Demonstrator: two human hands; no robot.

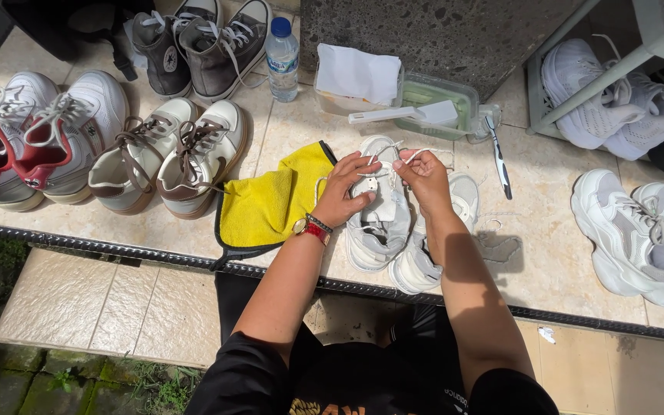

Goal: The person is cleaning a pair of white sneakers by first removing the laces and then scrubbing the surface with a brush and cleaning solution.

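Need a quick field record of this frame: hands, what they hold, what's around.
left hand: grips the tongue area of a white sneaker
right hand: pinches a white lace above that sneaker
second sneaker: beside it, to the right
yellow cloth: flat, left of the sneaker
toothbrush: right, on tile
water bottle: upright, behind

The left hand [345,192] covers much of the tongue and lacing of the grey-white sneaker [378,223], and its partner [424,265] lies largely under the right forearm. The pair of white mesh shoes [605,107] sits partly behind a grey rack bar [616,65], and the dark high-tops [194,42] are cut by the top edge
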